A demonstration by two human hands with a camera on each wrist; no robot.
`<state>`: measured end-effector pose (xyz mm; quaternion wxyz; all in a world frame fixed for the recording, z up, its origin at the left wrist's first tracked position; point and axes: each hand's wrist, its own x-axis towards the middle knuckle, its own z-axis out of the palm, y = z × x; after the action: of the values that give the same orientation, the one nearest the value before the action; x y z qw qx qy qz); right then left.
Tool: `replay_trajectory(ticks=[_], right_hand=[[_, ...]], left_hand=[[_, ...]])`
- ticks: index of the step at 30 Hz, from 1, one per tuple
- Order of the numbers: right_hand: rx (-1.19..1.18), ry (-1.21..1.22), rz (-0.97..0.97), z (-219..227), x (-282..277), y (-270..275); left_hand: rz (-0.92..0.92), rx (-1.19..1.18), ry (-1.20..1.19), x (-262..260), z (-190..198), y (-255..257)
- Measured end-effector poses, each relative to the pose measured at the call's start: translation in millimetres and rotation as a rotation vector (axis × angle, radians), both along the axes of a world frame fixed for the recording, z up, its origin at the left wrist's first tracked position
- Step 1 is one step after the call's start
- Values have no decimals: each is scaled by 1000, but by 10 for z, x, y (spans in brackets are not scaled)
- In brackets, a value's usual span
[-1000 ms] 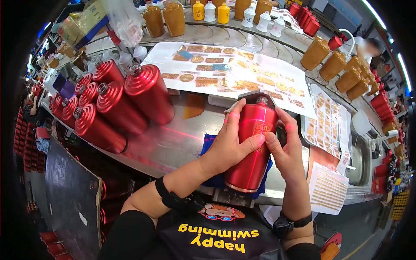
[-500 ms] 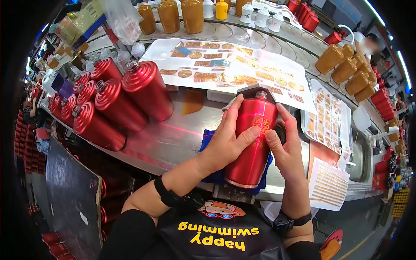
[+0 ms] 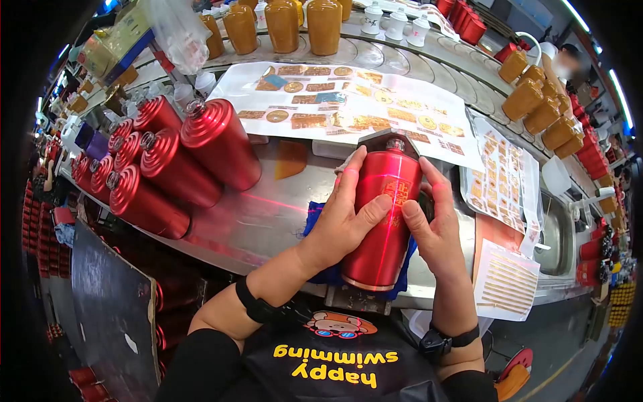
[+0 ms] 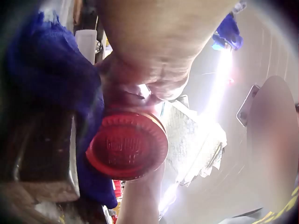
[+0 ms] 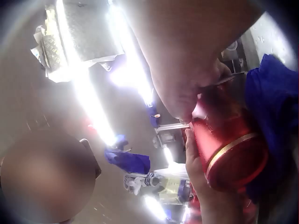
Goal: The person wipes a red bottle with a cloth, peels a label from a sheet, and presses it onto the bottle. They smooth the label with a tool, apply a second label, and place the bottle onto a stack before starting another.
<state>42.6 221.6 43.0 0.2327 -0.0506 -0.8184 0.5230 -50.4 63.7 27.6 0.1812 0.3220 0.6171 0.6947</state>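
Observation:
A glossy red bottle (image 3: 378,248) with a clear neck lies tilted, its base toward the person, over a blue cloth (image 3: 313,218). Gold lettering (image 3: 396,189) marks its upper front. My left hand (image 3: 335,228) holds the left side, thumb across the front at the lettering. On the opposite side, my right hand (image 3: 439,234) has its fingers along the bottle and its thumb beside the lettering. The left wrist view shows the round red base (image 4: 128,144); the right wrist view shows the gold ring (image 5: 231,149) near it. A dark angled support (image 3: 382,139) stands behind the neck.
Several red bottles (image 3: 221,147) stand at the left of the metal table (image 3: 268,221). Sheets of gold decals (image 3: 348,100) lie behind the hands, and a striped gold sheet (image 3: 506,288) at right. Amber bottles (image 3: 324,30) stand on the curved conveyor (image 3: 375,57).
Amber bottles on the conveyor have moved right along the back. Both hands keep hold of the red bottle, with the thumbs shifting slightly around the lettering.

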Motion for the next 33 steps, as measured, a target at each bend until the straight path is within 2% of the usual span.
replay_trajectory(ticks=[10,13,27,33], right_hand=[[-166,-61,-30,-24,-17,-25],[-85,-40,-42,-58,-31,-14],[-107,-60,-46,-64,-13,-5],[-105,-76,-42,-62,1,4]], left_hand=[[21,31,-40,-6,-11,37],[41,14,-28,-3,10,46],[63,-37,14,-21,-50,53],[32,17,-2,-8,-27,12]])
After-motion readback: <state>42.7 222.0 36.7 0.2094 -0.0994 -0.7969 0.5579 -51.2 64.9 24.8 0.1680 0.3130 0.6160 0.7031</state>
